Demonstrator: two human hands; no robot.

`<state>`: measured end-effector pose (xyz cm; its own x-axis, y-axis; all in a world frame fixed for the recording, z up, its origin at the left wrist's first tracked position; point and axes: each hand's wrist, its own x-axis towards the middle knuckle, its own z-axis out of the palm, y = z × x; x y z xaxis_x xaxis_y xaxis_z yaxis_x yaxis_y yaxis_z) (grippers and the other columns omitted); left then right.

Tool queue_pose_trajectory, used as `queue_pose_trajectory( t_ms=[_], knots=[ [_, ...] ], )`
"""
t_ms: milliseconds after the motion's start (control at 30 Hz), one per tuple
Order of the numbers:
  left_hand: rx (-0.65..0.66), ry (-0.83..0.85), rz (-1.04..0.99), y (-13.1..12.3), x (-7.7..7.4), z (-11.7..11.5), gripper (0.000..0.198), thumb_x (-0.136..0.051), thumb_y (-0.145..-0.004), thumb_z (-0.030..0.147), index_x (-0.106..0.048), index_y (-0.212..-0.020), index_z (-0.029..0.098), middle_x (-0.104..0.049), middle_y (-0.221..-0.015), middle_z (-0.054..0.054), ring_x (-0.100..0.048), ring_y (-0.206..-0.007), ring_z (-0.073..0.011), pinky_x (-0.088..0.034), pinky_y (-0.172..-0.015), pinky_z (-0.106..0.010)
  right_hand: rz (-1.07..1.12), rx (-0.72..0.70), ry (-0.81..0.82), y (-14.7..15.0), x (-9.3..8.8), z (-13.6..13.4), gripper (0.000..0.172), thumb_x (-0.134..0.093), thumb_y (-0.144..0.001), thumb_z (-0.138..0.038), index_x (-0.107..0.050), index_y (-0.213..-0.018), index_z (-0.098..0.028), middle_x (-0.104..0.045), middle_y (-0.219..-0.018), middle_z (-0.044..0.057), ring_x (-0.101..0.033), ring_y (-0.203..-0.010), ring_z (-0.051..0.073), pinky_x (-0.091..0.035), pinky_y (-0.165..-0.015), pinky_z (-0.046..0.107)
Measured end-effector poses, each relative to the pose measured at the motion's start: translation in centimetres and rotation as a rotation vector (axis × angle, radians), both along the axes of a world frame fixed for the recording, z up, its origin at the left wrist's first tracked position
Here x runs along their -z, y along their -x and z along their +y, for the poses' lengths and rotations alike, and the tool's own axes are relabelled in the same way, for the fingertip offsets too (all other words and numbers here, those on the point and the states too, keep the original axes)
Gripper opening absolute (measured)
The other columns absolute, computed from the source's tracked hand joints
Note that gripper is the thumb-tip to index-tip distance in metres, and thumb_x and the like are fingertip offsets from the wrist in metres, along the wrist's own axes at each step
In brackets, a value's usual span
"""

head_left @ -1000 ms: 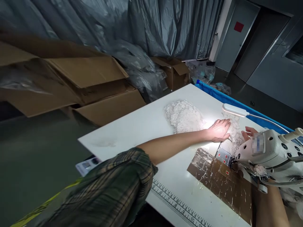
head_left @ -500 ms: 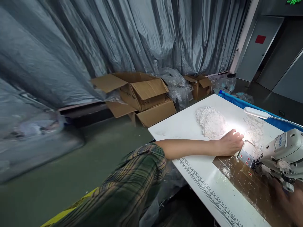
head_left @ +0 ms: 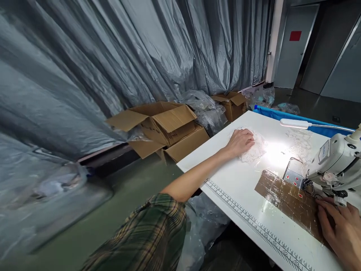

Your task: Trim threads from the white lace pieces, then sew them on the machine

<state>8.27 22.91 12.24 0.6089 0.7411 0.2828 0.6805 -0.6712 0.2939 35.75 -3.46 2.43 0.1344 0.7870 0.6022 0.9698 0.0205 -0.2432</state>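
Note:
My left hand (head_left: 240, 143) rests on the left pile of white lace pieces (head_left: 254, 152), its fingers curled and closed onto the top lace. A second bunch of lace (head_left: 300, 141) lies under the lamp glow, beyond the sewing machine's metal plate (head_left: 293, 171). At the lower right, my right hand (head_left: 340, 226) lies on the brown taped sheet (head_left: 290, 201), fingers stretched and apart. Its fingertips are close to the presser area of the white sewing machine (head_left: 335, 160). No item shows between the right fingers.
The white table (head_left: 225, 180) has a printed ruler (head_left: 254, 222) along its near edge. A lamp (head_left: 295, 123) reaches over it from the right. Blue cloth (head_left: 324, 128) lines the far edge. Open cardboard boxes (head_left: 175, 124) and plastic bags (head_left: 210, 109) stand on the floor behind.
My left hand has moved from beside the machine plate leftward onto the lace pile. The right hand shows more clearly by the presser area. The view has turned slightly right.

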Motion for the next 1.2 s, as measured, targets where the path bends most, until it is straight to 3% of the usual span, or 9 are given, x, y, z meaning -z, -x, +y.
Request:
queue_pose_trajectory(
  t_ms=[167,233,333,433,533,733,967,1100,1200],
  knots=[
    [0.019,0.200,-0.307,-0.5,-0.6,-1.9,0.006,-0.061,-0.079,0.021,-0.058,-0.083,0.017,-0.068,-0.096,-0.002,-0.062,-0.085,-0.0147,-0.047,-0.079,-0.028,0.186,-0.125,0.011,1.6,-1.4,-0.4,0.032,-0.048,-0.093,-0.043,-0.074,-0.094,-0.025,-0.074,-0.090,0.008,-0.069,-0.080,0.024,-0.058,-0.074,0.039],
    [0.069,0.312,-0.432,-1.1,-0.8,-3.0,0.010,-0.063,-0.077,0.022,-0.056,-0.084,0.018,-0.065,-0.086,0.000,-0.060,-0.080,-0.0128,-0.046,-0.071,-0.024,0.335,-0.173,0.110,2.4,-2.2,-0.6,0.032,-0.050,-0.092,-0.045,-0.075,-0.095,-0.026,-0.075,-0.094,0.007,-0.071,-0.083,0.023,-0.060,-0.076,0.036],
    [0.258,0.512,-0.573,-2.2,-0.8,-5.0,0.022,-0.065,-0.078,0.024,-0.059,-0.098,0.017,-0.062,-0.087,0.000,-0.059,-0.077,-0.0102,-0.046,-0.066,-0.020,0.600,-0.217,0.339,3.5,-3.5,-1.0,0.039,-0.053,-0.091,-0.052,-0.076,-0.101,-0.022,-0.076,-0.095,0.010,-0.072,-0.087,0.024,-0.060,-0.081,0.037],
    [0.432,0.796,-0.546,-3.5,-0.4,-7.6,0.030,-0.066,-0.081,0.027,-0.061,-0.108,0.015,-0.061,-0.083,0.000,-0.054,-0.062,-0.0064,-0.043,-0.054,-0.018,0.929,-0.258,0.531,4.6,-4.6,-0.8,0.053,-0.058,-0.087,-0.060,-0.071,-0.119,-0.020,-0.075,-0.106,0.013,-0.071,-0.098,0.027,-0.059,-0.090,0.043],
    [0.552,0.993,-0.454,-4.6,0.4,-10.2,0.027,-0.067,-0.083,0.029,-0.066,-0.104,0.012,-0.061,-0.070,0.002,-0.052,-0.055,-0.0057,-0.041,-0.050,-0.017,1.230,-0.292,0.558,5.5,-5.7,-0.2,0.069,-0.065,-0.079,-0.067,-0.065,-0.129,-0.020,-0.071,-0.118,0.015,-0.066,-0.114,0.029,-0.056,-0.096,0.047],
    [0.634,1.127,-0.397,-5.9,1.3,-13.1,0.021,-0.071,-0.080,0.026,-0.071,-0.097,0.013,-0.074,-0.094,-0.006,-0.068,-0.078,-0.0115,-0.055,-0.069,-0.022,1.592,-0.328,0.573,6.5,-6.8,0.8,0.069,-0.068,-0.073,-0.070,-0.067,-0.125,-0.024,-0.065,-0.130,0.012,-0.063,-0.116,0.026,-0.050,-0.104,0.047],
    [0.536,1.273,-0.411,-5.6,1.6,-13.9,0.021,-0.074,-0.079,0.030,-0.065,-0.083,0.012,-0.069,-0.077,-0.002,-0.066,-0.069,-0.0089,-0.054,-0.066,-0.021,1.590,-0.322,0.558,7.4,-6.7,0.5,0.066,-0.074,-0.073,-0.060,-0.065,-0.126,-0.021,-0.072,-0.113,0.010,-0.064,-0.110,0.022,-0.050,-0.099,0.041],
    [0.532,1.148,-0.442,-4.6,0.5,-13.7,0.024,-0.073,-0.079,0.031,-0.060,-0.089,0.013,-0.064,-0.077,0.000,-0.063,-0.068,-0.0079,-0.052,-0.062,-0.019,1.527,-0.420,0.637,7.2,-7.1,0.3,0.055,-0.078,-0.073,-0.043,-0.066,-0.122,-0.021,-0.074,-0.097,0.005,-0.067,-0.086,0.015,-0.054,-0.082,0.031],
    [0.541,1.072,-0.446,-4.1,-1.0,-12.4,0.027,-0.068,-0.082,0.034,-0.059,-0.097,0.013,-0.064,-0.082,-0.001,-0.061,-0.067,-0.0079,-0.051,-0.059,-0.020,1.528,-0.410,0.667,6.4,-7.5,0.5,0.040,-0.075,-0.074,-0.037,-0.069,-0.110,-0.019,-0.072,-0.087,0.002,-0.063,-0.072,0.011,-0.052,-0.072,0.026]
  ],
)
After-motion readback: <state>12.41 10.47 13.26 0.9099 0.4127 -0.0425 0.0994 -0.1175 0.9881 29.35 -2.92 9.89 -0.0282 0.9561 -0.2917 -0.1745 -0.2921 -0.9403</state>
